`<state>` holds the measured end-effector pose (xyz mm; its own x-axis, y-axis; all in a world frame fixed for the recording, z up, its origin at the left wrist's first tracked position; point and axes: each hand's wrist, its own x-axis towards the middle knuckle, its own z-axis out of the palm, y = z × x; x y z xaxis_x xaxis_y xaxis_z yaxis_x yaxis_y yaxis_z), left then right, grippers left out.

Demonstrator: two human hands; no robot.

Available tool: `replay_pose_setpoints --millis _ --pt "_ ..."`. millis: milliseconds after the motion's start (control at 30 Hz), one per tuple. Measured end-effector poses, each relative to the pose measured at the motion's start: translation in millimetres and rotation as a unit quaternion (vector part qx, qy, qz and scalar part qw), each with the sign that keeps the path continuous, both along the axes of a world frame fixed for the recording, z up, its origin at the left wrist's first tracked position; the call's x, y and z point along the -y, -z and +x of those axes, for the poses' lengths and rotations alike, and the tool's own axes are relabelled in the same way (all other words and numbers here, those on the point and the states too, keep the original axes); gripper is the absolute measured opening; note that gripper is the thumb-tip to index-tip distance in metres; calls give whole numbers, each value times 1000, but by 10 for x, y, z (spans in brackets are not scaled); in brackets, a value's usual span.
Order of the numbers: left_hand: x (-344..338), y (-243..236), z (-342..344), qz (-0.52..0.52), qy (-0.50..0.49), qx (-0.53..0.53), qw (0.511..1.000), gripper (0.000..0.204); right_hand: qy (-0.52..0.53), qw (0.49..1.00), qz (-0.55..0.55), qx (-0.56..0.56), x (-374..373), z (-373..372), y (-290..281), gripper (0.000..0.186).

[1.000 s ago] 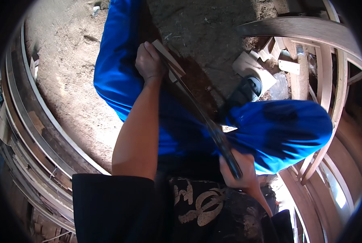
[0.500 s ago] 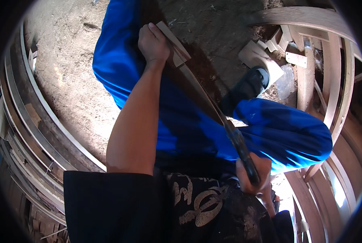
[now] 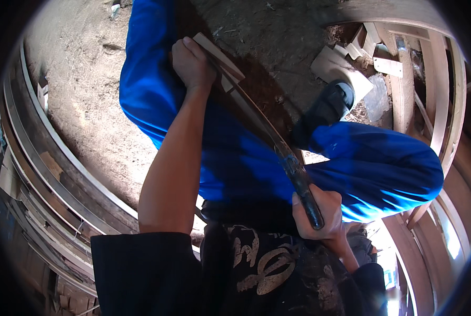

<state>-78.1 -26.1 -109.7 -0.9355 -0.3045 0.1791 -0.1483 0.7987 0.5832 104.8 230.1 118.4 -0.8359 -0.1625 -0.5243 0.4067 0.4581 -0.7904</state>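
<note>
My right hand (image 3: 319,210) is wrapped round the straight black handle of a handsaw (image 3: 256,118), at the lower middle of the head view. Its long, thin blade slants up and left to a piece of light wood (image 3: 219,57). The blade meets the wood beside my left hand (image 3: 193,63), and its far end is hidden there. Closed on the wood's left side, my left hand holds it above my blue-clad legs. A narrow dark slit shows in the wood close to the blade; the teeth cannot be made out.
My foot in a dark sandal (image 3: 333,102) rests near flat wood offcuts (image 3: 340,68). Curved wooden frames (image 3: 446,95) stand along the right. Long boards (image 3: 61,152) are stacked at the left. Dirt floor (image 3: 82,79) lies between, with a patch of sunlight.
My right hand and the saw handle have moved up and slightly left, toward the wood. My left hand and the wood have shifted a little left and down.
</note>
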Motion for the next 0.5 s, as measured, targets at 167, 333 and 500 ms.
replay_pose_setpoints --millis 167,333,500 --pt "25 17 3 -67 44 -13 997 37 -25 999 39 -8 -150 242 -181 16" --pt "-7 -10 18 -48 26 27 998 48 15 999 26 -17 -171 347 -202 11" --pt "62 53 -33 -45 21 1 999 48 18 1000 5 24 86 121 -91 7"
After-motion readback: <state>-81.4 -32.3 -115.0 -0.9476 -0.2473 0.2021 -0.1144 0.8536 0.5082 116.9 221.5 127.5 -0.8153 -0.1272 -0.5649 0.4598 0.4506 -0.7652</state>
